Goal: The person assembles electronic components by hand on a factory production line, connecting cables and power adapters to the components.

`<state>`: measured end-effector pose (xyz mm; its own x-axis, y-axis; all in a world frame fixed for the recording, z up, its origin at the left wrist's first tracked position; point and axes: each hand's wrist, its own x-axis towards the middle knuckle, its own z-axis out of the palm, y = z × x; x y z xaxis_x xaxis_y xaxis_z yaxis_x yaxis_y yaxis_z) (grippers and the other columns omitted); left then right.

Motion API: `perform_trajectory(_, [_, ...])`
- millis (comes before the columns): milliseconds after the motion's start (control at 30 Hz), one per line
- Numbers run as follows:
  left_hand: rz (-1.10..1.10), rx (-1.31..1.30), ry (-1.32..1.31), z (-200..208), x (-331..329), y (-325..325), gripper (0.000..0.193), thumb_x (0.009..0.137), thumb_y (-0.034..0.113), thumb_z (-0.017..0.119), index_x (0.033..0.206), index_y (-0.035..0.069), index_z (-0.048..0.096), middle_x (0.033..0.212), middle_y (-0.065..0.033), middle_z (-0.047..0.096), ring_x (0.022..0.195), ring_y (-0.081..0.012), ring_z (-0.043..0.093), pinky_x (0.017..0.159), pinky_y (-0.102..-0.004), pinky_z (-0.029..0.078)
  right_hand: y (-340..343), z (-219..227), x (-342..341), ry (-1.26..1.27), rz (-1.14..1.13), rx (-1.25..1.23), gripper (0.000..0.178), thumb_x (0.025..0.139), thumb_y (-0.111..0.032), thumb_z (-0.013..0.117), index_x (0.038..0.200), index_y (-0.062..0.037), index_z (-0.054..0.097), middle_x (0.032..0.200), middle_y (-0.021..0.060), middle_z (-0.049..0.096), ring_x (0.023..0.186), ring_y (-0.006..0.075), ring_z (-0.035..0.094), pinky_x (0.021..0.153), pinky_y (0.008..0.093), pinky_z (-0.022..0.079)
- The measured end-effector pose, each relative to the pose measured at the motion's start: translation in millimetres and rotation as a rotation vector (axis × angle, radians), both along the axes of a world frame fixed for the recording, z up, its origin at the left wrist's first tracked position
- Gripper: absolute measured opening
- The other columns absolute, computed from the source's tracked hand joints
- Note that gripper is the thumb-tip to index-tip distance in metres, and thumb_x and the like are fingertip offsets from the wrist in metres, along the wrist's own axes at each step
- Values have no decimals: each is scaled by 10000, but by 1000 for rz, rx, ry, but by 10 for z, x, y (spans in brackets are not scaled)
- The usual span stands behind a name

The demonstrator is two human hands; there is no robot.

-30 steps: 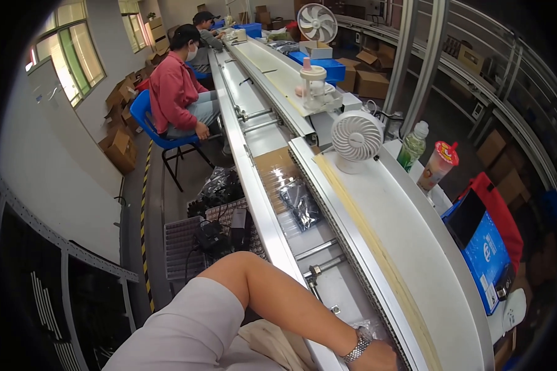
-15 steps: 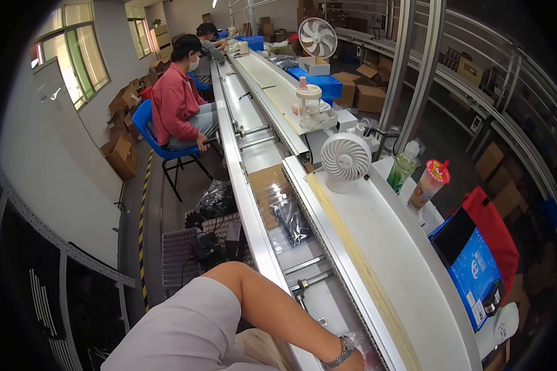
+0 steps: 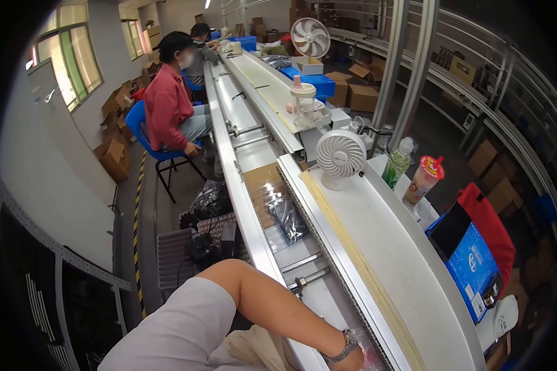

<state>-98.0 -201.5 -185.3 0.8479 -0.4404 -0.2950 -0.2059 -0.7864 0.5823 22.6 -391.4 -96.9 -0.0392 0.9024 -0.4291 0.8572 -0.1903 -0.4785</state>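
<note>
Windows (image 3: 71,55) light the wall at the upper left of the frame, and a long metal bench (image 3: 244,210) runs from the upper middle down to the lower edge. Beside it at the upper left, a person in a red top (image 3: 167,111) sits on a blue chair (image 3: 136,123), with another person (image 3: 198,65) further up.

From the lower left, a left arm in a pale grey sleeve (image 3: 167,321) bends at the elbow and reaches over the near rail. A silver watch (image 3: 345,350) circles its wrist. The left hand (image 3: 354,361) is cut off by the lower edge, right of the middle, so I cannot tell whether its fingers are spread, pressed together or pinching anything. Just beside it lies some clear plastic (image 3: 371,357) with a pinkish patch; whether they touch is unclear. The right hand is out of view.

Further up the bench, near the middle of the frame, a dark packet in clear wrap (image 3: 288,222) lies by a piece of cardboard (image 3: 259,180). Right of these stands a small white fan (image 3: 340,156), with a green bottle (image 3: 397,166) and a red-lidded cup (image 3: 422,180) further right.
</note>
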Motion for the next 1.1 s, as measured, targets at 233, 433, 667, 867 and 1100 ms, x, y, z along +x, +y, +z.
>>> perform_trajectory(233, [88,-129,197,117,-203,41,204,853,200,535,982,93,651,857,-117,675,770,-315,631,698,-417,494,-134,-420,99,-29,60,-325,256,873,-285,523,986,-88,642,904,135,649,830,322,608,742,403,475])
perform_trajectory(433, [49,21,314,284,-50,138,365,923,401,495,1000,75,641,898,-112,683,813,-316,636,759,-378,493,-112,-521,100,-86,12,-48,222,764,-215,627,775,6,638,780,174,652,729,380,621,677,432,501])
perform_trajectory(667, [127,25,178,150,18,61,378,920,351,504,1009,-1,612,948,-139,654,806,-328,613,764,-386,478,-222,-456,104,-192,-37,-67,372,825,-322,634,1022,-9,598,947,162,636,842,344,623,759,394,496])
perform_trajectory(867, [207,58,-67,183,-95,27,321,913,295,502,941,-5,611,906,-145,658,777,-324,622,748,-406,487,-182,-387,144,-206,-21,27,343,842,-298,613,1025,-8,597,956,154,630,870,322,619,760,380,498])
perform_trajectory(1100, [107,-98,130,249,-95,79,291,918,286,512,975,24,627,911,-121,670,815,-311,629,768,-386,485,-216,-411,67,-155,22,72,265,840,-247,605,922,5,618,865,141,629,784,334,624,722,388,500])
